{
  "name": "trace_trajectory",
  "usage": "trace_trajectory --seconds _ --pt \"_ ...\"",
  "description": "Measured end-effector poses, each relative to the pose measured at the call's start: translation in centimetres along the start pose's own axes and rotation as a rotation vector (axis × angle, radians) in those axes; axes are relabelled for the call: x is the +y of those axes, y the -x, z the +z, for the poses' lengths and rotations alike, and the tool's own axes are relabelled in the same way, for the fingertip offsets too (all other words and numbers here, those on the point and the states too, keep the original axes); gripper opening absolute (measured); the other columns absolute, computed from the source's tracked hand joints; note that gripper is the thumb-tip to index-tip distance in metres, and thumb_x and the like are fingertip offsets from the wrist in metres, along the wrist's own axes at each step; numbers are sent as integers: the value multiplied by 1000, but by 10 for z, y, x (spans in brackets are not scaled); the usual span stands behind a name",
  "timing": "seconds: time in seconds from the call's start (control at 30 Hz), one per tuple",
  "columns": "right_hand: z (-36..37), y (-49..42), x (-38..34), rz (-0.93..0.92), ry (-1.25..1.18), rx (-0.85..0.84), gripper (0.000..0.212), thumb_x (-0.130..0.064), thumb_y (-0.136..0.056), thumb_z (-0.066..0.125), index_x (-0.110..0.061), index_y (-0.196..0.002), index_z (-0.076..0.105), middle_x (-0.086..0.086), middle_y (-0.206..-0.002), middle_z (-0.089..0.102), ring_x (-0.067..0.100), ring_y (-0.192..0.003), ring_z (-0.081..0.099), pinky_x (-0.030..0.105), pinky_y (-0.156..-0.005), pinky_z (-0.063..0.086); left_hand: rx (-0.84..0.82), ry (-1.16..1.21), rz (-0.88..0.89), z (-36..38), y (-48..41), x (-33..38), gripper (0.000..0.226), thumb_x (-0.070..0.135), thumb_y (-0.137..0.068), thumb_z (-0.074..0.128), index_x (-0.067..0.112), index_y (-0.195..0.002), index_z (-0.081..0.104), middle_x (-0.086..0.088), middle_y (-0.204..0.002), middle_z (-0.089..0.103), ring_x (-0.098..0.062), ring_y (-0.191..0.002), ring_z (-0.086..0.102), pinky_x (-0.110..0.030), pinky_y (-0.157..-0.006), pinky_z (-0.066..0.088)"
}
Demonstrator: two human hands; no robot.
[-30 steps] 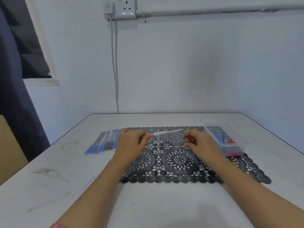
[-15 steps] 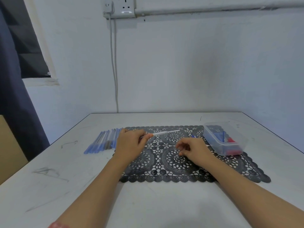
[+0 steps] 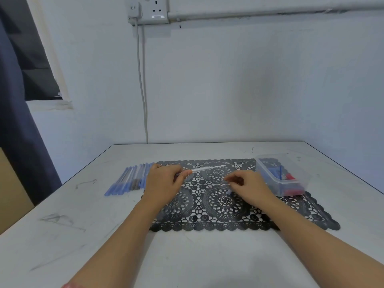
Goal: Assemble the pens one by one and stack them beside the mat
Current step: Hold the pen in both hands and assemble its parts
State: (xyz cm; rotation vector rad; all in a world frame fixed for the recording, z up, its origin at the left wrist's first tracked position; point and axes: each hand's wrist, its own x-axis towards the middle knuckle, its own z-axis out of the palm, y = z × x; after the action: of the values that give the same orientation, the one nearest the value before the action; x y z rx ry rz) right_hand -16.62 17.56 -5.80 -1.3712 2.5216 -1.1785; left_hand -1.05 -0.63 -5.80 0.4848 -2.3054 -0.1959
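Observation:
My left hand (image 3: 164,181) grips one end of a clear pen barrel (image 3: 207,169) that points right, held just above the black lace mat (image 3: 228,223). My right hand (image 3: 247,188) hovers over the mat's middle with curled fingers pinching a small pale pen part (image 3: 228,191); what the part is I cannot tell. A row of several assembled blue pens (image 3: 128,179) lies on the table just left of the mat, partly hidden behind my left hand.
A clear plastic box (image 3: 282,183) holding blue and red pen parts stands on the mat's right end. The white table (image 3: 62,235) ends at the wall behind; a dark curtain hangs at the far left.
My right hand came away from the barrel's right end, dropped toward the mat's middle and now pinches a small part there. My left hand and the barrel stayed in place.

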Motion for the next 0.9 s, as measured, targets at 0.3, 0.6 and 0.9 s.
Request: trace_trajectory --seconds 0.3,0.6,0.9 --pt "-8 4 -10 -191 -33 309 30 1 -85 54 -15 -106 68 -7 -98 63 3 -85 54 2 -75 35 -36 12 58 -1 1 4 35 50 -90 45 31 -60 44 10 -47 42 -2 -49 41 -29 -81 29" --pt "8 10 -15 -513 137 220 37 -6 -81 53 -9 -118 62 8 -106 65 18 -98 57 25 -91 39 -78 -7 86 5 3 9 39 55 -89 41 26 -66 53 10 -48 42 0 -48 38 -30 -83 32" --pt "8 7 -12 -553 198 217 33 -5 -80 62 -9 -113 66 5 -95 69 19 -86 61 27 -84 43 -80 -18 74 4 2 6 43 57 -88 39 25 -66 55 10 -49 45 1 -49 41 -29 -83 31"
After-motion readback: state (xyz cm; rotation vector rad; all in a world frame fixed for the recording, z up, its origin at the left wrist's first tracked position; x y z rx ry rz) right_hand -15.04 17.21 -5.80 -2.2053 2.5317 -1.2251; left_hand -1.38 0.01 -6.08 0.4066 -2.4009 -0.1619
